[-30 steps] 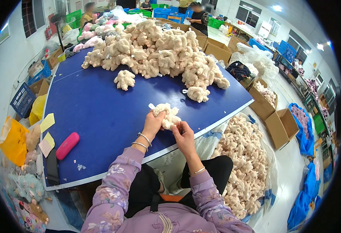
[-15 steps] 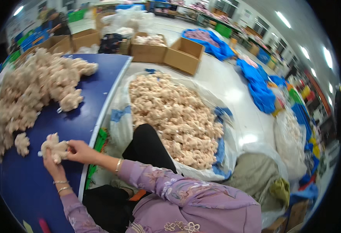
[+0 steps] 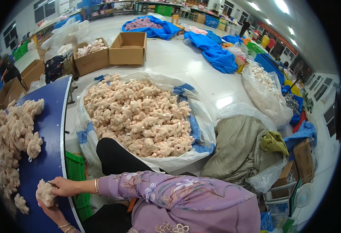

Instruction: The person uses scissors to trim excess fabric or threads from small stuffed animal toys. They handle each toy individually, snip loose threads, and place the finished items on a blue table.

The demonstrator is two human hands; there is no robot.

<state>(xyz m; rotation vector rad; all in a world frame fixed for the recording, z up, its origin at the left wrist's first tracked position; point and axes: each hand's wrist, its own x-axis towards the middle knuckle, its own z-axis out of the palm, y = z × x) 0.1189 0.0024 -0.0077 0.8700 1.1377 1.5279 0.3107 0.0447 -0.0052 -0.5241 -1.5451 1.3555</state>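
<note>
Both hands are closed around one small cream plush toy (image 3: 45, 193), fluffy and limp, held just above the near edge of the blue table (image 3: 50, 155). The right hand (image 3: 63, 186) grips it from the right side, fingers curled onto the fabric, a thin bangle at the wrist and a purple flowered sleeve (image 3: 159, 190) behind it. The left hand (image 3: 53, 211) cups the toy from underneath, with two bangles on that wrist; only part of this hand shows.

On the table to the left lies a loose heap of the same cream plush toys (image 3: 11, 139), and one stray toy (image 3: 21, 203) sits just beside the hands. A green plastic crate (image 3: 75, 171) stands under the table edge. To the right, on the floor, a big clear plastic sack (image 3: 139, 116) is full of more cream toys. Beyond it stand open cardboard boxes (image 3: 127, 48), and blue sheets (image 3: 213, 52) lie spread over the pale floor.
</note>
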